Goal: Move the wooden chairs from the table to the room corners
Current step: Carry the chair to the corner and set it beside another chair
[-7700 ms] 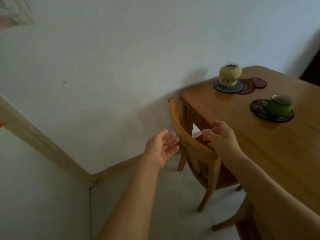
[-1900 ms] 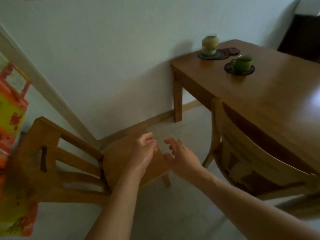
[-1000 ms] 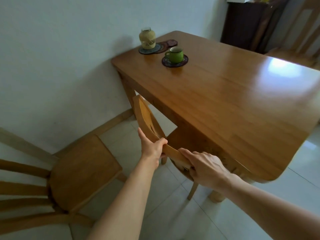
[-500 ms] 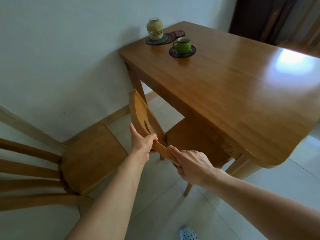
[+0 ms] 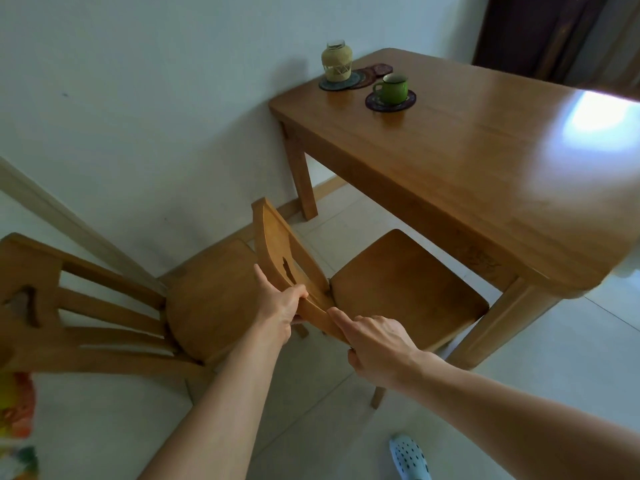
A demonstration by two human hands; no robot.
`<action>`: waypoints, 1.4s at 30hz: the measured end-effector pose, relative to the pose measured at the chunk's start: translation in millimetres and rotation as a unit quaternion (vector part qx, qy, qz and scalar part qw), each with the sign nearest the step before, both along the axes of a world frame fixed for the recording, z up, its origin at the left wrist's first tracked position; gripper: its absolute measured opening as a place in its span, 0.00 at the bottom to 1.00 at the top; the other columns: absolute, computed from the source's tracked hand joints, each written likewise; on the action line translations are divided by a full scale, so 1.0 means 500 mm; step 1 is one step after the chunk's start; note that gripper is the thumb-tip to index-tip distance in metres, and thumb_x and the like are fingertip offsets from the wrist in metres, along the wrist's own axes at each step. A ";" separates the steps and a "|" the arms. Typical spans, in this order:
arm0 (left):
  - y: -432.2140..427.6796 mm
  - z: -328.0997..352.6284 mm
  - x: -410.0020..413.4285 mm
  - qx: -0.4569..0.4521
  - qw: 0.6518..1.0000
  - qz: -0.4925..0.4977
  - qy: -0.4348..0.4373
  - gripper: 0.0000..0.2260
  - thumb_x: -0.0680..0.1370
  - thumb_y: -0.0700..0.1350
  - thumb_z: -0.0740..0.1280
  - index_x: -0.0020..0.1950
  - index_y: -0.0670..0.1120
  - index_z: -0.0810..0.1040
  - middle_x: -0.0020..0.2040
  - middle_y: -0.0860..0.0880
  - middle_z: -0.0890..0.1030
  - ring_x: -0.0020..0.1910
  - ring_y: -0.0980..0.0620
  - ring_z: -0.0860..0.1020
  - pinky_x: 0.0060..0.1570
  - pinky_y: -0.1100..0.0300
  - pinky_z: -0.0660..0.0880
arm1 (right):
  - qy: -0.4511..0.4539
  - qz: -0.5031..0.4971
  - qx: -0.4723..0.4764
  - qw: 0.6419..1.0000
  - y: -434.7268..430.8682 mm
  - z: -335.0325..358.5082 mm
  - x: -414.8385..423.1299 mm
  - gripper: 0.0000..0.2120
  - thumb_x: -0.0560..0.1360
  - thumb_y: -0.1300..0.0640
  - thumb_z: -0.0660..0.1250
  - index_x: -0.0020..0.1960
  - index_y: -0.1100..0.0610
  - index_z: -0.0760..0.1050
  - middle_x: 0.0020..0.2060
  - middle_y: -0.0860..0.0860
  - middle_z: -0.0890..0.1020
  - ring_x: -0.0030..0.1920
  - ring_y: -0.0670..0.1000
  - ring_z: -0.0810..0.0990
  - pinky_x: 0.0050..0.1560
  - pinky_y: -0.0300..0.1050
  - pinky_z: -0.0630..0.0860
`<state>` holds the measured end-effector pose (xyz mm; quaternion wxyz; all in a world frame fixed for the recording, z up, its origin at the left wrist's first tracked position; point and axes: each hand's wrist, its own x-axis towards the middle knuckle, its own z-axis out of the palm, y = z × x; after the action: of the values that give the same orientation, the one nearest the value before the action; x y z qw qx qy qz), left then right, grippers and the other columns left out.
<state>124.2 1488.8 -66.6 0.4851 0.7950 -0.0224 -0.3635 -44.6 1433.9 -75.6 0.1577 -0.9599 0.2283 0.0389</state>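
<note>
A wooden chair (image 5: 405,289) stands beside the wooden table (image 5: 485,161), its seat fully out from under the tabletop. Both hands hold its curved top rail. My left hand (image 5: 278,315) grips the rail from the left, thumb over the top. My right hand (image 5: 375,344) grips the rail's near end. A second wooden chair (image 5: 114,306) stands at the left by the wall corner, its seat close to the held chair's backrest.
On the table's far corner sit a woven jar (image 5: 336,65), dark coasters (image 5: 372,72) and a green mug (image 5: 392,88). White wall with a wooden baseboard runs behind. A dark cabinet (image 5: 540,32) is top right. A slipper (image 5: 410,457) shows on the tiled floor; a colourful bag (image 5: 15,407) lies far left.
With both hands on its rail, the chair has come back out from under the table toward me and the left; its whole seat now shows. The corner chair has not moved.
</note>
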 end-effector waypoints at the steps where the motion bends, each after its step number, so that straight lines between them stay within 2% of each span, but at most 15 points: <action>1: 0.021 -0.001 0.004 -0.001 1.000 0.001 0.000 0.46 0.76 0.35 0.70 0.78 0.60 0.41 0.76 0.40 0.63 0.60 0.38 0.76 0.43 0.48 0.80 | -0.001 0.001 0.000 1.000 0.020 -0.002 0.004 0.27 0.76 0.61 0.60 0.72 0.52 0.56 0.37 0.52 0.77 0.35 0.55 0.78 0.34 0.50 0.78; 3: 0.063 -0.001 0.009 0.003 1.000 0.000 -0.002 0.46 0.76 0.36 0.70 0.78 0.60 0.41 0.76 0.40 0.63 0.57 0.39 0.76 0.41 0.50 0.80 | -0.007 0.003 0.002 1.000 0.060 -0.007 0.010 0.27 0.76 0.60 0.60 0.72 0.51 0.55 0.36 0.52 0.76 0.34 0.54 0.78 0.34 0.51 0.78; 7: 0.146 -0.003 0.014 0.024 1.000 -0.008 -0.013 0.46 0.77 0.38 0.70 0.78 0.59 0.39 0.76 0.41 0.63 0.63 0.37 0.76 0.53 0.44 0.79 | -0.014 0.006 0.007 1.000 0.142 -0.014 0.017 0.27 0.76 0.59 0.62 0.71 0.49 0.55 0.36 0.50 0.75 0.33 0.51 0.77 0.32 0.49 0.77; 11: 0.210 -0.003 0.014 0.025 1.000 -0.006 -0.011 0.46 0.77 0.38 0.70 0.78 0.60 0.38 0.76 0.41 0.63 0.62 0.38 0.77 0.51 0.46 0.80 | -0.021 0.007 0.002 1.000 0.202 -0.020 0.017 0.27 0.77 0.59 0.62 0.71 0.48 0.55 0.35 0.48 0.74 0.31 0.49 0.75 0.31 0.48 0.77; 19: 0.313 -0.012 -0.030 0.029 0.999 0.023 -0.025 0.46 0.76 0.40 0.70 0.78 0.61 0.39 0.76 0.42 0.62 0.65 0.37 0.74 0.58 0.39 0.76 | -0.016 0.042 -0.002 0.999 0.291 -0.015 -0.021 0.28 0.77 0.58 0.63 0.72 0.51 0.54 0.35 0.48 0.72 0.33 0.51 0.76 0.32 0.49 0.79; 22: 0.355 -0.021 -0.062 0.030 0.997 0.053 -0.043 0.46 0.76 0.40 0.71 0.78 0.61 0.41 0.76 0.42 0.63 0.64 0.38 0.75 0.56 0.40 0.78 | -0.017 0.076 -0.002 0.997 0.326 -0.010 -0.049 0.29 0.77 0.60 0.64 0.73 0.54 0.53 0.36 0.48 0.72 0.32 0.50 0.75 0.30 0.46 0.74; 25: 0.397 -0.028 -0.091 0.023 0.996 0.075 -0.051 0.46 0.75 0.38 0.71 0.78 0.60 0.42 0.77 0.42 0.60 0.67 0.37 0.72 0.57 0.39 0.77 | -0.019 0.097 -0.003 0.995 0.362 -0.009 -0.076 0.28 0.77 0.61 0.63 0.73 0.56 0.55 0.40 0.51 0.77 0.33 0.50 0.75 0.31 0.45 0.72; 26: 0.412 -0.029 -0.103 0.024 0.995 0.082 -0.051 0.46 0.75 0.38 0.71 0.78 0.60 0.42 0.78 0.43 0.59 0.67 0.37 0.72 0.55 0.41 0.78 | -0.020 0.105 -0.003 0.994 0.374 -0.008 -0.086 0.27 0.78 0.61 0.62 0.73 0.57 0.55 0.42 0.52 0.79 0.34 0.51 0.75 0.31 0.45 0.71; 28: 0.446 -0.028 -0.128 0.026 0.994 0.093 -0.045 0.46 0.75 0.37 0.70 0.78 0.60 0.42 0.78 0.44 0.58 0.65 0.38 0.73 0.39 0.52 0.82 | -0.021 0.118 0.001 0.993 0.401 -0.007 -0.107 0.26 0.78 0.62 0.61 0.73 0.57 0.56 0.44 0.52 0.80 0.36 0.53 0.77 0.32 0.45 0.70; 29: 0.463 -0.028 -0.139 0.025 0.994 0.097 -0.039 0.46 0.75 0.36 0.70 0.78 0.60 0.41 0.78 0.44 0.59 0.63 0.39 0.74 0.33 0.56 0.80 | -0.019 0.122 0.003 0.992 0.416 -0.007 -0.117 0.27 0.78 0.62 0.61 0.73 0.57 0.55 0.44 0.53 0.80 0.38 0.54 0.79 0.33 0.46 0.70; 30: 0.482 -0.027 -0.150 0.021 0.994 0.101 -0.032 0.46 0.75 0.36 0.69 0.78 0.60 0.41 0.78 0.44 0.59 0.60 0.40 0.75 0.32 0.58 0.78 | -0.017 0.124 0.004 0.992 0.433 -0.008 -0.127 0.27 0.78 0.61 0.61 0.74 0.57 0.54 0.45 0.53 0.80 0.39 0.54 0.80 0.33 0.46 0.71; 32: 0.516 -0.025 -0.169 0.008 0.994 0.111 -0.025 0.46 0.75 0.36 0.69 0.78 0.61 0.40 0.77 0.43 0.61 0.58 0.42 0.75 0.38 0.53 0.79 | -0.016 0.128 0.002 0.992 0.465 -0.010 -0.142 0.29 0.78 0.60 0.61 0.75 0.56 0.53 0.48 0.55 0.81 0.42 0.56 0.81 0.35 0.47 0.73; 35: 0.558 -0.023 -0.190 0.003 0.992 0.126 -0.024 0.46 0.75 0.36 0.69 0.78 0.61 0.41 0.76 0.42 0.63 0.61 0.40 0.75 0.46 0.47 0.79 | -0.016 0.134 -0.003 0.991 0.505 -0.016 -0.156 0.30 0.78 0.60 0.62 0.75 0.56 0.51 0.50 0.55 0.80 0.44 0.56 0.81 0.36 0.47 0.72; 42: 0.652 -0.023 -0.222 -0.017 0.991 0.129 -0.016 0.47 0.75 0.34 0.69 0.78 0.60 0.40 0.77 0.42 0.62 0.61 0.40 0.75 0.45 0.47 0.79 | -0.025 0.131 -0.001 0.991 0.593 -0.017 -0.189 0.29 0.77 0.62 0.60 0.74 0.56 0.53 0.48 0.55 0.81 0.40 0.55 0.79 0.34 0.46 0.68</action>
<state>13.1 1814.8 -78.2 0.5411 0.7884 0.0661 -0.2851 -139.2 1730.3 -83.9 0.1564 -0.9823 0.0969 0.0350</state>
